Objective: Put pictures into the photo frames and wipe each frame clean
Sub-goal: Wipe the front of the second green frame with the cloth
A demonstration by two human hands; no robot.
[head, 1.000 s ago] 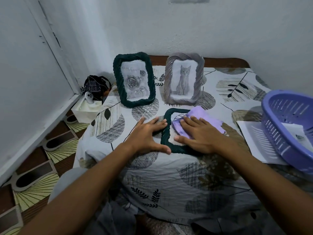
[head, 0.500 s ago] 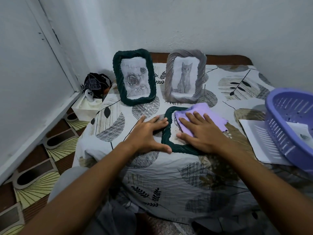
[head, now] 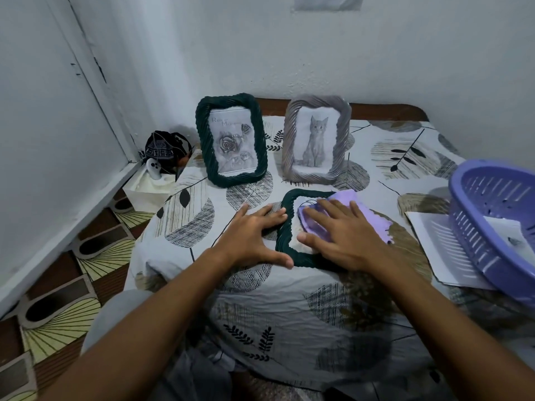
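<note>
A dark green twisted-rim frame (head: 285, 240) lies flat near the table's front edge. My left hand (head: 252, 235) rests flat beside its left rim, thumb and fingers spread against it. My right hand (head: 341, 235) presses a lilac cloth (head: 373, 221) flat onto the frame's glass with straight fingers; most of the picture under it is hidden. Behind stand two upright frames: a dark green frame with a rose picture (head: 231, 140) and a grey frame with a cat picture (head: 315, 143).
A lilac plastic basket (head: 492, 227) holding a paper stands at the right, on a white sheet (head: 434, 250). The table wears a leaf-print cloth (head: 289, 308). A white box with a dark bag (head: 165, 151) sits on the floor at the left, by the wall.
My right hand has slid the lilac cloth a little to the left and nearer over the flat frame's glass. My left hand stays against the frame's left rim.
</note>
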